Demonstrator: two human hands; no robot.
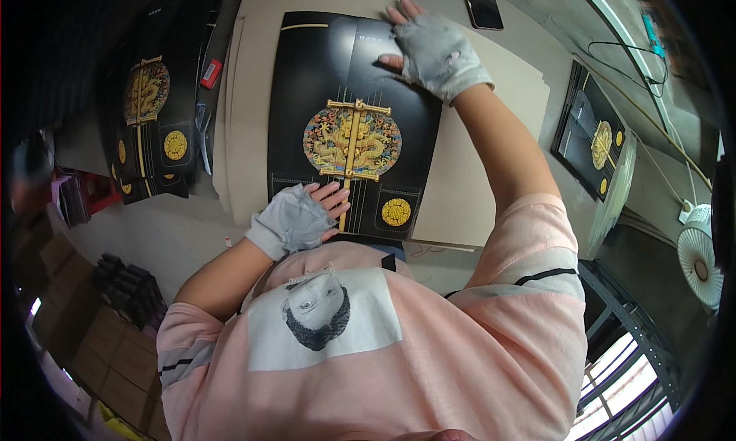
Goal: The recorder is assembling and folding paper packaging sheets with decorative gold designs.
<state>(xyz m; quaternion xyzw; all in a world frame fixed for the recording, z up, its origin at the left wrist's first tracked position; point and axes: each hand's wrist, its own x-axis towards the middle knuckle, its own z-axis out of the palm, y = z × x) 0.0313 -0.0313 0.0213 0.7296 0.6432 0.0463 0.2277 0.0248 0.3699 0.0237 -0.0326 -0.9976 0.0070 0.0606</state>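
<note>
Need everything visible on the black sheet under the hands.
The black sheet looks like glossy printed card, roughly rectangular, reflecting light near its top. It shows a colorful round dragon picture, a vertical gold bar design and a round gold emblem at lower right. It lies face up on beige board. The left hand rests over its lower left; the right hand covers its upper right corner.

Smooth printed card panel (softly glossy where light falls), matt cardboard sheets, rough cloth gloves
</note>
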